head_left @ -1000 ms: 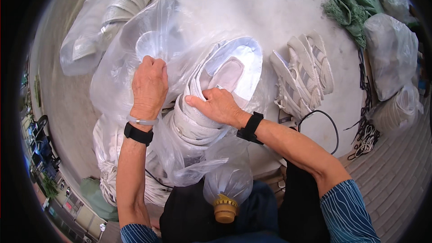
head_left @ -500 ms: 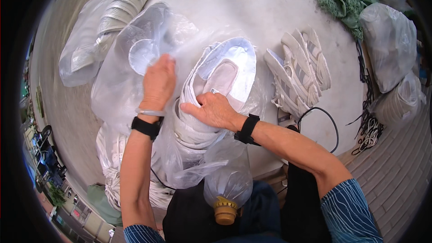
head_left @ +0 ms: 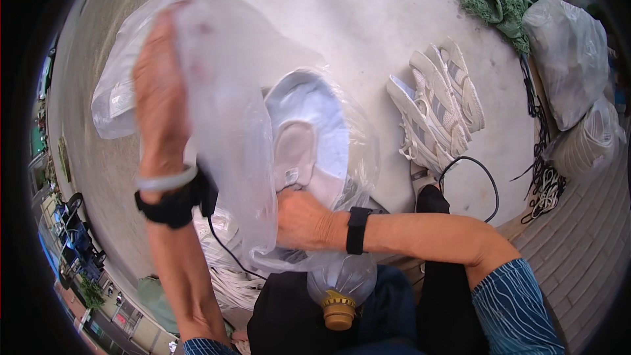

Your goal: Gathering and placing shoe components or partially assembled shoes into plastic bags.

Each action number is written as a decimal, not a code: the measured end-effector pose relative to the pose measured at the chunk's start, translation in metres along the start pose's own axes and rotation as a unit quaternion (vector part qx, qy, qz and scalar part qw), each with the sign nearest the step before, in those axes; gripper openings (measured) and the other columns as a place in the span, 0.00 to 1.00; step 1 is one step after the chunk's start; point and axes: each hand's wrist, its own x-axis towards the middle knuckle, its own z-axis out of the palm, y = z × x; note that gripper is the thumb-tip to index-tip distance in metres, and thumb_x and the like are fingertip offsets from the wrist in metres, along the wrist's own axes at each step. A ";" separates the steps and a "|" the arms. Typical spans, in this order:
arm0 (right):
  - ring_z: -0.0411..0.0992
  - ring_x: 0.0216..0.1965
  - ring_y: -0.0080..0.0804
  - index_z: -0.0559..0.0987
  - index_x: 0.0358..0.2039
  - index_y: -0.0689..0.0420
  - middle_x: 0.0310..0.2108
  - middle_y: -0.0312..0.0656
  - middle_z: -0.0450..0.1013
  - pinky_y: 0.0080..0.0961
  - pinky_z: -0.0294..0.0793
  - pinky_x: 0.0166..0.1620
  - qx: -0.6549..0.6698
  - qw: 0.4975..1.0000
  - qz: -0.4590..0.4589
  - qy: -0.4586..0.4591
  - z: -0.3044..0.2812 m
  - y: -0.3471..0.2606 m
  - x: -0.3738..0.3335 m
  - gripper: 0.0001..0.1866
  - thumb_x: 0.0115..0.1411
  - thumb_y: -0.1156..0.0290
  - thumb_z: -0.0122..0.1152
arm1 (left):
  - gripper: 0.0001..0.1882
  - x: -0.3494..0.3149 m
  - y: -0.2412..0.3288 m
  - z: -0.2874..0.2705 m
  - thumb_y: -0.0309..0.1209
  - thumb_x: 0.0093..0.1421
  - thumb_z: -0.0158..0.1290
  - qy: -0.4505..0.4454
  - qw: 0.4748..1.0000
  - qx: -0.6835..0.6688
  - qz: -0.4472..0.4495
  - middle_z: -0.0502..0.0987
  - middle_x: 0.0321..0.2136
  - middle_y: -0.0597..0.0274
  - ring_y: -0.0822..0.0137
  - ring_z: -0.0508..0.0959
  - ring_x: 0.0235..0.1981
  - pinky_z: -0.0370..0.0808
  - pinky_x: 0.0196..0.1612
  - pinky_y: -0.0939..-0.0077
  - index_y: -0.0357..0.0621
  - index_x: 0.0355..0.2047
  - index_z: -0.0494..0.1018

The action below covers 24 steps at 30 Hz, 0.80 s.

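My left hand is raised on the left, its fingers closed on the edge of a cloudy transparent plastic bag, which it stretches upward. Motion blurs the fingertips. Inside the bag, its mouth towards me, is a stack of white shoe uppers with pale blue lining and a beige insole-like piece. My right hand grips the near end of this stack; its fingertips are hidden behind the shoe and the film. A transparent plastic bottle with a yellow-brown cap lies just below my right wrist.
On the right of the pale tabletop stands another row of white shoe uppers, beside a black cable loop. Green mesh cloth, bagged bundles and black laces line the right edge. A second bagged stack lies left.
My left hand has moved up and left, pulling the bag film up beside the stack. My right hand has slid down towards me, and the stack has shifted slightly left and nearer.
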 end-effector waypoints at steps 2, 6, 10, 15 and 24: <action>0.72 0.25 0.47 0.76 0.17 0.61 0.20 0.51 0.71 0.39 0.72 0.30 -0.007 0.998 -0.060 -0.012 0.009 -0.018 0.006 0.11 0.47 0.66 0.54 | 0.22 0.020 -0.017 0.002 0.41 0.68 0.39 -0.026 0.998 0.021 -0.050 0.73 0.46 0.61 0.72 0.73 0.43 0.73 0.43 0.78 0.37 0.51 0.69; 0.71 0.26 0.48 0.75 0.20 0.61 0.21 0.51 0.71 0.40 0.73 0.33 0.047 0.987 -0.140 0.066 0.015 -0.009 0.008 0.09 0.46 0.68 0.53 | 0.21 0.028 -0.028 0.011 0.41 0.68 0.40 -0.066 0.960 -0.198 -0.186 0.74 0.46 0.59 0.68 0.74 0.45 0.72 0.49 0.75 0.36 0.51 0.68; 0.72 0.24 0.52 0.74 0.14 0.64 0.19 0.56 0.71 0.42 0.72 0.32 0.043 0.997 -0.019 -0.068 -0.013 0.009 0.025 0.18 0.49 0.62 0.53 | 0.19 0.008 -0.013 -0.048 0.36 0.67 0.42 -0.222 0.813 -0.509 -0.172 0.73 0.48 0.53 0.62 0.73 0.49 0.68 0.56 0.70 0.36 0.53 0.66; 0.70 0.22 0.57 0.74 0.16 0.68 0.16 0.59 0.69 0.43 0.72 0.30 0.069 0.992 0.024 -0.099 -0.039 0.014 0.034 0.25 0.55 0.55 0.52 | 0.23 -0.024 0.017 -0.079 0.32 0.66 0.39 0.055 0.998 -0.020 0.029 0.65 0.56 0.51 0.62 0.67 0.55 0.64 0.58 0.69 0.35 0.60 0.58; 0.73 0.35 0.55 0.78 0.26 0.65 0.31 0.57 0.75 0.41 0.72 0.41 0.156 0.978 -0.139 -0.007 -0.017 0.041 0.037 0.19 0.55 0.60 0.50 | 0.24 -0.004 -0.001 -0.006 0.39 0.68 0.38 -0.149 0.955 -0.236 -0.096 0.69 0.52 0.62 0.69 0.70 0.49 0.65 0.54 0.74 0.38 0.60 0.59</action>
